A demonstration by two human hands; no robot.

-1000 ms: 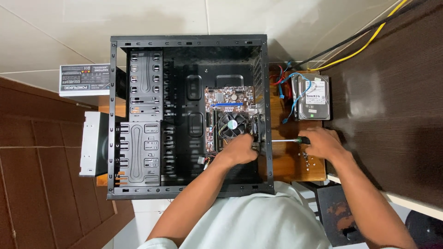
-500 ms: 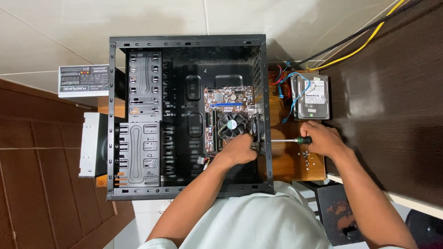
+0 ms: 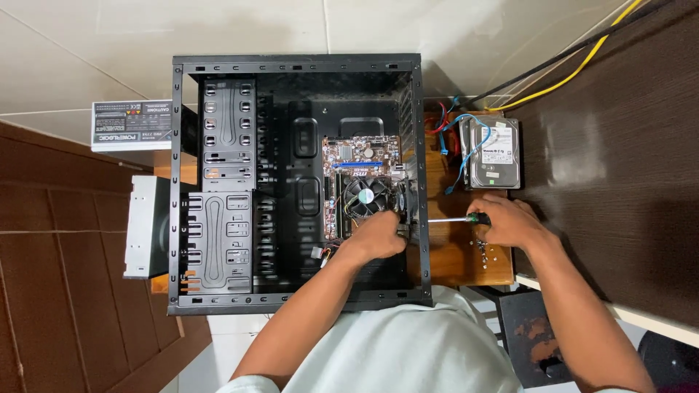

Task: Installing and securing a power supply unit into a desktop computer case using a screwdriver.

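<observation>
A black open computer case lies on its side on a small wooden table. A small motherboard with a round fan sits inside it. My left hand is inside the case by the rear wall, fingers closed near the board's lower edge; what it pinches is hidden. My right hand is outside the case, wrapped around the handle of a screwdriver. The shaft points left, level, at the case's rear panel.
A hard drive with red and blue cables lies on the table behind my right hand. Small screws are scattered near it. A power supply and an optical drive sit left of the case. Yellow and black cables cross the dark desk.
My right hand and the screwdriver have shifted slightly up and left toward the case's rear panel. My left hand stays in about the same place inside the case.
</observation>
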